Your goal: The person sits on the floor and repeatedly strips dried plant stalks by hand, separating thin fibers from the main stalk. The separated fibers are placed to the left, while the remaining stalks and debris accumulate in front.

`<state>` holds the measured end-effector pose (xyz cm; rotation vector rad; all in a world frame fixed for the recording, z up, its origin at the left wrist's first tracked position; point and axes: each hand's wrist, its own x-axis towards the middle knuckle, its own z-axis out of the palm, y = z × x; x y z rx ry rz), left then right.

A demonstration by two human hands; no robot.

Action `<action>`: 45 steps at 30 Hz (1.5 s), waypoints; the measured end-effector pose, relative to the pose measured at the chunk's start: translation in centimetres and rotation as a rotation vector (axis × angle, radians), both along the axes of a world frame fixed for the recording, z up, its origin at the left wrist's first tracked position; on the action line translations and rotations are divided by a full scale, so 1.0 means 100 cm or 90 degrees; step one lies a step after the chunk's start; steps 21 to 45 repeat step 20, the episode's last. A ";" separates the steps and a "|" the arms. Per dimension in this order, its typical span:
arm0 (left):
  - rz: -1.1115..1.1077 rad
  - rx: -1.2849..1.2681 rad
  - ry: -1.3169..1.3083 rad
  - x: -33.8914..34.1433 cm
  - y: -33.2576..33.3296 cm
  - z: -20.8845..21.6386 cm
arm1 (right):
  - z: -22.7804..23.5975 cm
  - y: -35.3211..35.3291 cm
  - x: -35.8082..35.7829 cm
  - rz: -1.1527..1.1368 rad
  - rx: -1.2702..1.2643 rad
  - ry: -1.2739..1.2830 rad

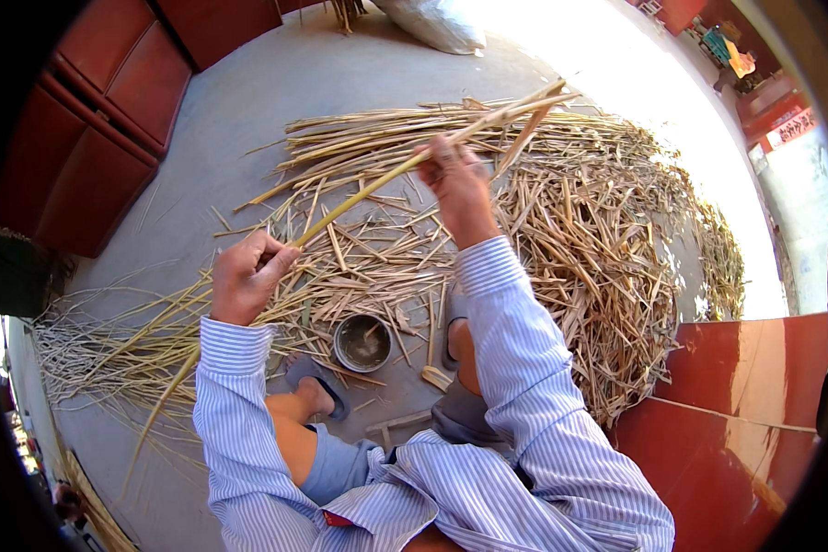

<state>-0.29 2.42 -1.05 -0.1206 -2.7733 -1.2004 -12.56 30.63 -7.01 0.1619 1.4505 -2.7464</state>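
A long yellow-green plant stalk (363, 196) slants across in front of me, rising toward the far right. My left hand (251, 276) is closed round its lower stretch, and its thin end trails down past my left sleeve. Farther up, my right hand (457, 189) grips the same stalk between thumb and fingers. Dry leaf sheath (524, 133) sticks out from the stalk's thick upper end beyond my right hand. Under my hands, short dry husk pieces (368, 262) are strewn on the floor.
A metal bowl (362, 343) of murky liquid stands between my feet. Whole dry stalks (359, 147) lie beyond, a heap of stripped husks (598, 267) to the right, thin stems (129, 340) to the left. Red cabinets (120, 101) line the far left; a white sack (432, 23) is at the back.
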 end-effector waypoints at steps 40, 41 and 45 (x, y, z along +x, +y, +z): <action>0.003 -0.020 -0.075 0.002 -0.025 -0.015 | -0.012 0.046 -0.003 0.170 -0.134 0.042; 0.003 -0.020 -0.075 0.002 -0.025 -0.015 | -0.012 0.046 -0.003 0.170 -0.134 0.042; 0.003 -0.020 -0.075 0.002 -0.025 -0.015 | -0.012 0.046 -0.003 0.170 -0.134 0.042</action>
